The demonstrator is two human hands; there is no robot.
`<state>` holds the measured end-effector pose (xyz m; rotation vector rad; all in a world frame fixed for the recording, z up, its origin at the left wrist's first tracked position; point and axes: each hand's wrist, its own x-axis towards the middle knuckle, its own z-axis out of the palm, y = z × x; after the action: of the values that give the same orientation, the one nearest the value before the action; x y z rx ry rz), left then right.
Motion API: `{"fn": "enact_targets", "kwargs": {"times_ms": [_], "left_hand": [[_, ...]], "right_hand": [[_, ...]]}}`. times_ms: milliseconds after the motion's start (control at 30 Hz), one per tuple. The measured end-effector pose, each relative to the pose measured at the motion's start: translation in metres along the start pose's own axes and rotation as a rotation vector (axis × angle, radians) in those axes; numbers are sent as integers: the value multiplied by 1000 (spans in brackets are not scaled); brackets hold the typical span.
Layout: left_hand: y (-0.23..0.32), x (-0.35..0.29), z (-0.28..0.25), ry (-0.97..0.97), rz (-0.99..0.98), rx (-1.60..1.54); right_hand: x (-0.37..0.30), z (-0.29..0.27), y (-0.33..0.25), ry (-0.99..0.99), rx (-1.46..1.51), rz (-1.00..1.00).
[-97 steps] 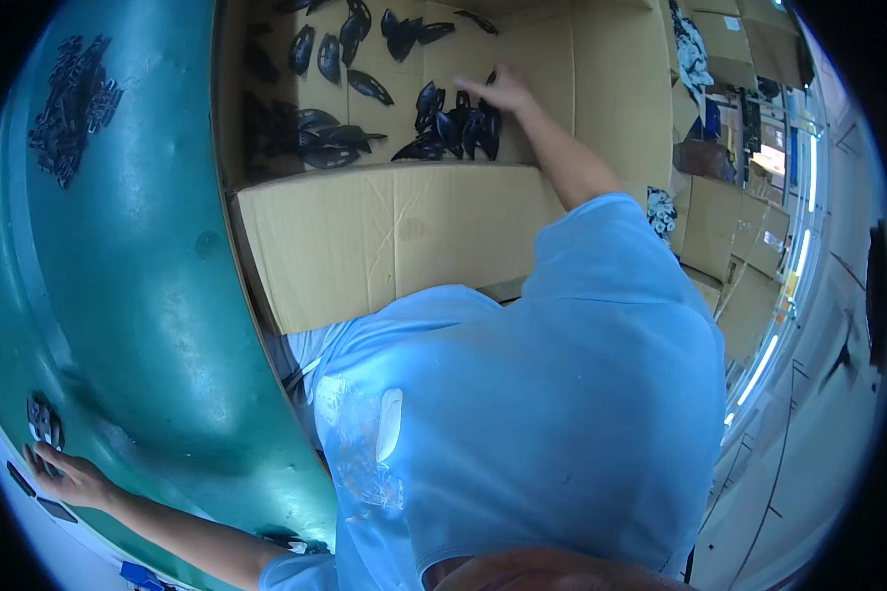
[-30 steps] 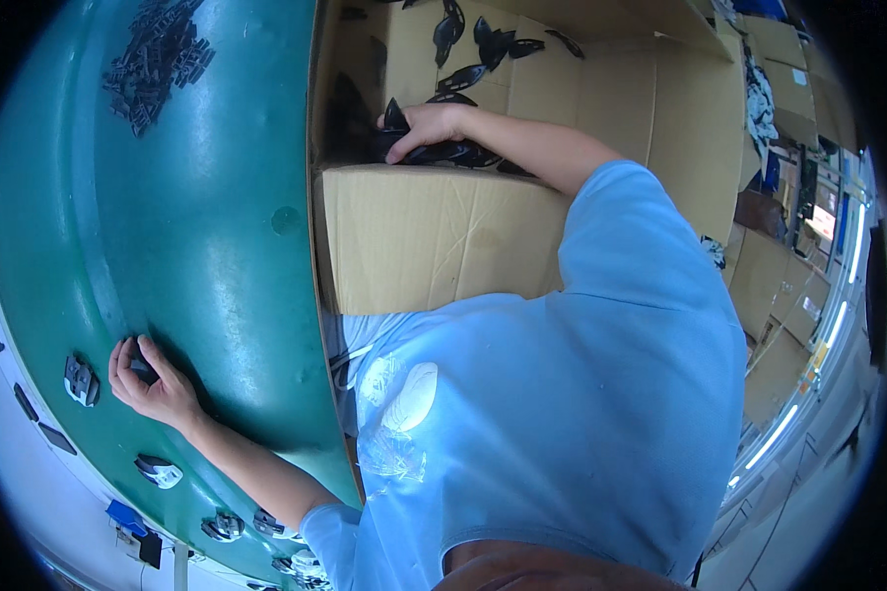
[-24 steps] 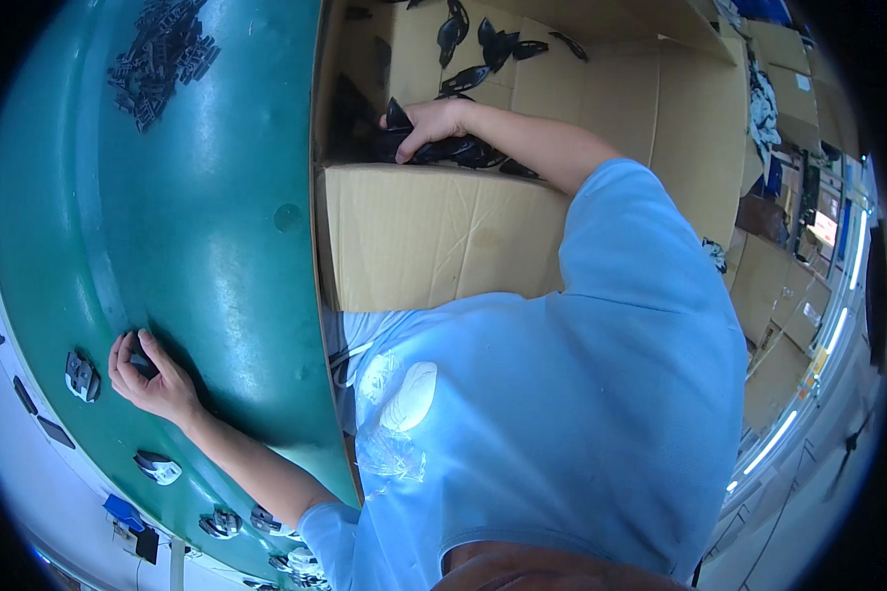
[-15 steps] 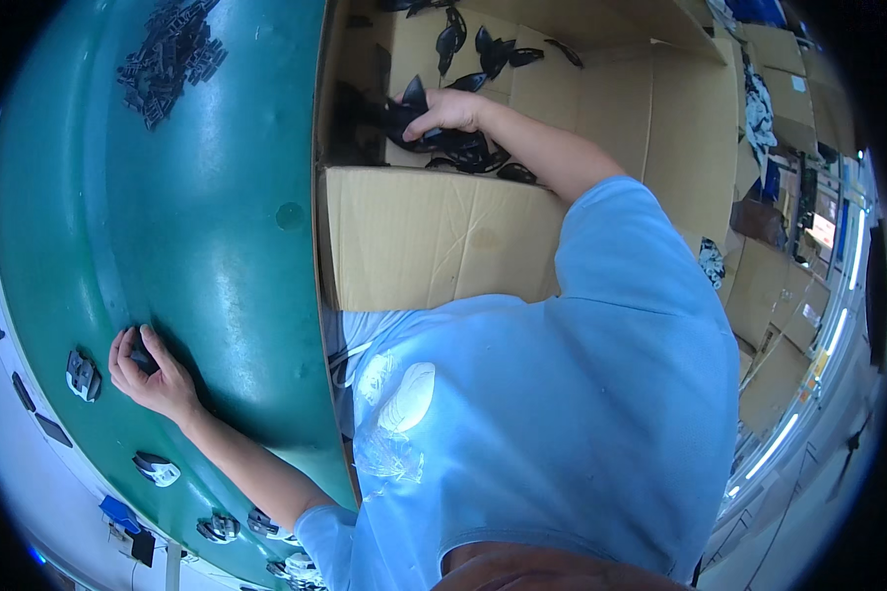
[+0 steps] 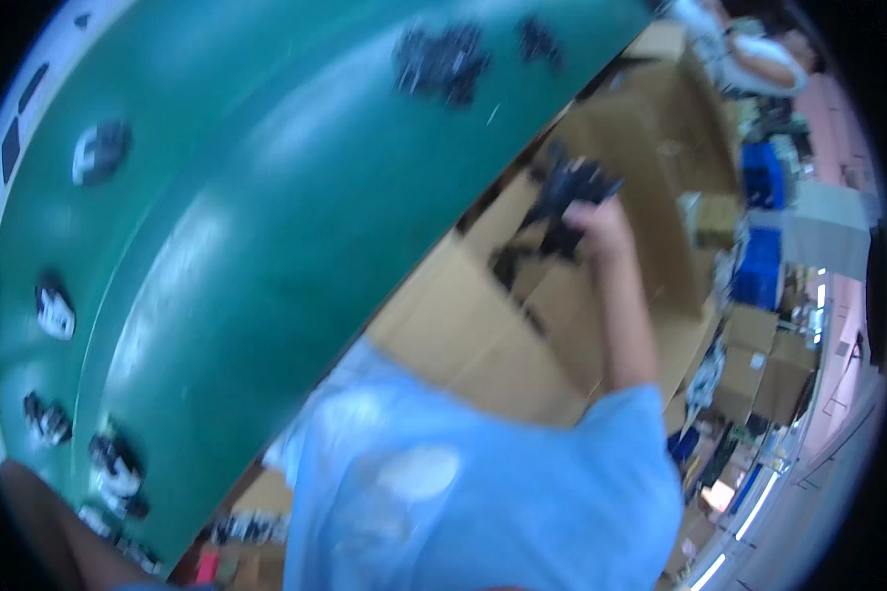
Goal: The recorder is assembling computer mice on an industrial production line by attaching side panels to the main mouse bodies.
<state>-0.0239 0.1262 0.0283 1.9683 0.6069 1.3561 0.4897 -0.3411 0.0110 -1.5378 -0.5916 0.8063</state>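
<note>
My right hand is inside a large open cardboard box, closed round a bunch of glossy black curved plastic pieces. Their outlines are smeared by motion. More black pieces lie below that hand on the box's bottom. Of my left arm only the bent forearm shows at the lower left rim, beside the green table. The left hand itself is out of sight. Nearest to that arm are black-and-white mouse-shaped parts on the table.
Small dark parts lie in a pile at the table's far side, with a smaller heap beside it. Another person's arm shows at the upper right. Stacked cartons and blue bins stand to the right.
The view has swung, so the table and box now lie slantwise. My right hand has lifted the black pieces within the box. My left hand has left the table and the picture.
</note>
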Motion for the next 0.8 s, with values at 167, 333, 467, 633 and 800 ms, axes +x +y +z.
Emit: {"fn": "enact_targets", "kwargs": {"times_ms": [167, 333, 467, 633, 800], "left_hand": [[-5, 75, 74, 254, 362, -174], [64, 36, 63, 66, 278, -325], [102, 59, 38, 59, 389, -283], [187, 34, -100, -41, 380, 22], [223, -29, -153, 132, 21, 464]], "right_hand": [[20, 78, -34, -124, -229, -97], [69, 177, -91, -460, -599, -154], [138, 233, -81, -454, -1005, -381], [141, 231, -61, -357, -1174, -590], [148, 227, -47, -349, -1137, -639]]}}
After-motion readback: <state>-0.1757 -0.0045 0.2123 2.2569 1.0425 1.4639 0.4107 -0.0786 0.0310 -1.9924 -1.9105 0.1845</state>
